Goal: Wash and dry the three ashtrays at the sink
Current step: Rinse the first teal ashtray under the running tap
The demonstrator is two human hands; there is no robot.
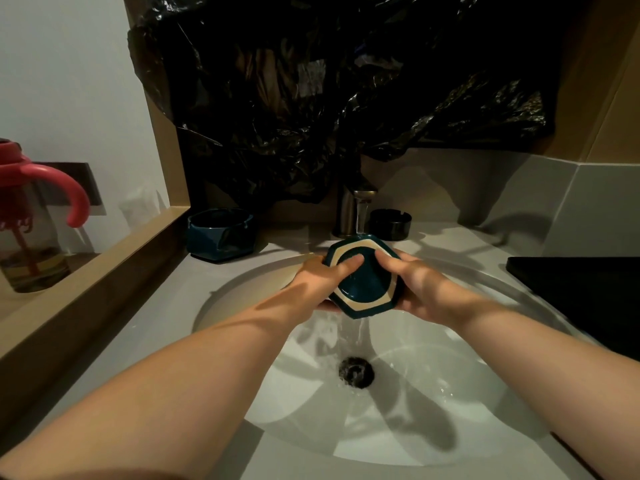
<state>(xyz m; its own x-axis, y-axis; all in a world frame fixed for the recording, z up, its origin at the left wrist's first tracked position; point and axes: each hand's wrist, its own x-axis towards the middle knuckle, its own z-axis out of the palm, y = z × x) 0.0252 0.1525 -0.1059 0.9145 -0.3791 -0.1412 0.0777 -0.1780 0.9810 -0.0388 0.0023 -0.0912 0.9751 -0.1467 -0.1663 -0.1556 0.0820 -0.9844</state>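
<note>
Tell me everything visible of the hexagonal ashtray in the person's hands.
The hexagonal ashtray is dark teal with a cream band around a round teal centre; it looks like glazed ceramic. It is tilted toward the camera, above the sink, under the stream from the faucet. The left hand and right hand grip opposite sides, thumbs on the centre. Water runs off its lower edge.

Black plastic sheet, red-handled bottle

No legible text, label, brand, number or sign on any surface in view.
</note>
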